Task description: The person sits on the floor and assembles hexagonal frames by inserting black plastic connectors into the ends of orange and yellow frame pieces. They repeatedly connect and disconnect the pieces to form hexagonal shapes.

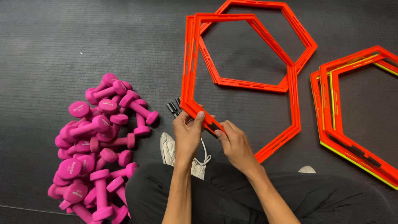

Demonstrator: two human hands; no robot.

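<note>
My left hand (187, 132) and my right hand (234, 141) both grip the near corner of an orange hexagon ring (238, 85) stack, held tilted above the dark floor. The left thumb presses on the orange bar; the right fingers pinch a black clip (212, 126) at the joint. Small black clips (173, 108) stick out just left of the left hand. Another orange hexagon (304, 39) lies behind, overlapping the held ones.
A heap of several pink dumbbells (97, 145) lies at the left. More orange and yellow-green hexagon rings (352, 149) are stacked at the right. My white shoe (168, 149) and black trousers (232, 199) fill the bottom. Dark rubber floor (83, 41) all around.
</note>
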